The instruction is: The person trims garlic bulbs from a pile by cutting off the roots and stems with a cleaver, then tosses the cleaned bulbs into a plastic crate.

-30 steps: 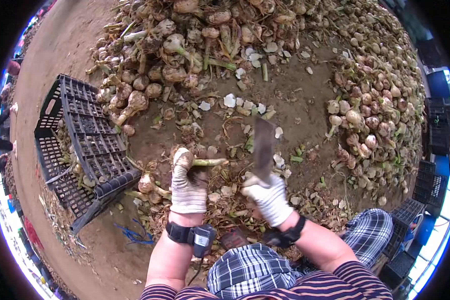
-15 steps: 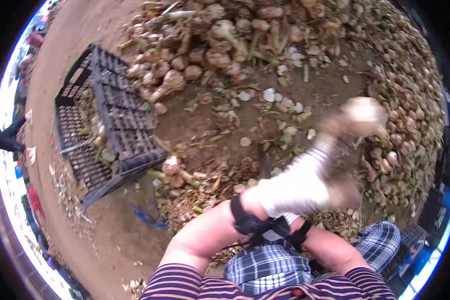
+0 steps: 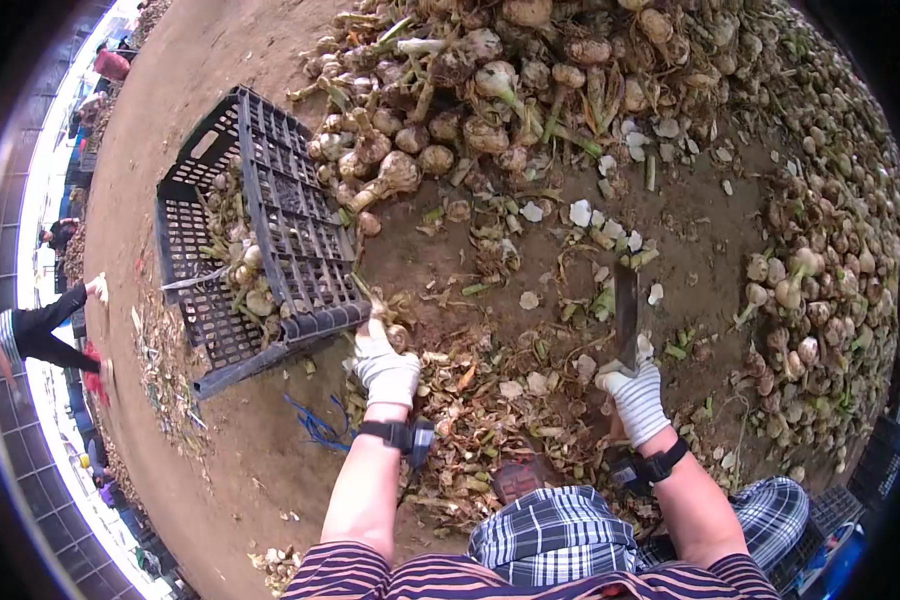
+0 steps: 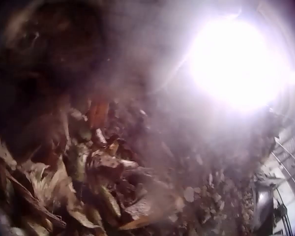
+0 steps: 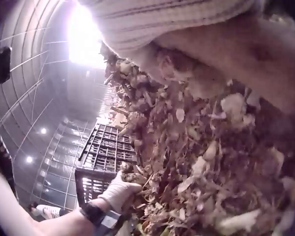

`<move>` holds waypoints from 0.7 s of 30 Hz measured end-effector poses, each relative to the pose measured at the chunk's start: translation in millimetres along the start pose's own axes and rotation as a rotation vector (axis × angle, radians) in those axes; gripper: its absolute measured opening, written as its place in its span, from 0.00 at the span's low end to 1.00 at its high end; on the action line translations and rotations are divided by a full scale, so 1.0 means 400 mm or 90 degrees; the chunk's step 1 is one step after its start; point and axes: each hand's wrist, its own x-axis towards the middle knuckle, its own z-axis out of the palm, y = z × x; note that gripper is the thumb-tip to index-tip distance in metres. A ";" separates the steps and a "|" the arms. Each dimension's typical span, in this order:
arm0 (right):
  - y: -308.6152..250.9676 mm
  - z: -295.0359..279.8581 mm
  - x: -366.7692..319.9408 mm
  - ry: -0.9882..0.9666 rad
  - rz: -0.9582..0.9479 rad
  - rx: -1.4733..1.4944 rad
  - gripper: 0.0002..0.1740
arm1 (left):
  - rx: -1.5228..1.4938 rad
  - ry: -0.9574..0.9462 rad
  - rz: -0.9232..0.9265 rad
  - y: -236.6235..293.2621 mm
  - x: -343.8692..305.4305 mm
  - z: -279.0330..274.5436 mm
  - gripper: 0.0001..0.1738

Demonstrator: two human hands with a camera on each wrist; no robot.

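Observation:
My gloved left hand [image 3: 385, 370] is at a bulb [image 3: 397, 336] with a stem, beside the crate's lower corner, and its fingers and thumb close round it. In the right wrist view the same hand [image 5: 120, 192] reaches in beside the crate. My gloved right hand [image 3: 635, 400] grips a knife, its broad dark blade [image 3: 626, 310] pointing away from me over the ground. The left wrist view shows dry husks [image 4: 103, 167] and glare, with no fingers clear enough to make out.
A black plastic crate [image 3: 295, 210] lies tipped at the left with bulbs in it. A heap of bulbs [image 3: 485, 135] rises ahead, and another pile [image 3: 820, 340] spreads at the right. Husks [image 3: 470, 420] and cut stems litter the ground. Blue twine [image 3: 318, 422] lies left of my arm.
My left hand, earlier holding a stemmed bulb, swung across to the right and has returned left to another bulb. The right hand keeps the knife. The head view has shifted left.

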 end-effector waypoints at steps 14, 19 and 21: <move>-0.170 -0.025 -0.088 -0.169 -0.474 -0.725 0.07 | -0.560 -0.418 0.428 0.198 -0.092 -0.063 0.34; -0.193 0.007 -0.110 -0.208 -0.471 -0.761 0.07 | -0.768 -0.573 0.096 0.224 -0.115 -0.083 0.38; -0.203 0.030 -0.119 -0.223 -0.458 -0.719 0.07 | -0.775 -0.530 0.245 0.233 -0.146 -0.072 0.22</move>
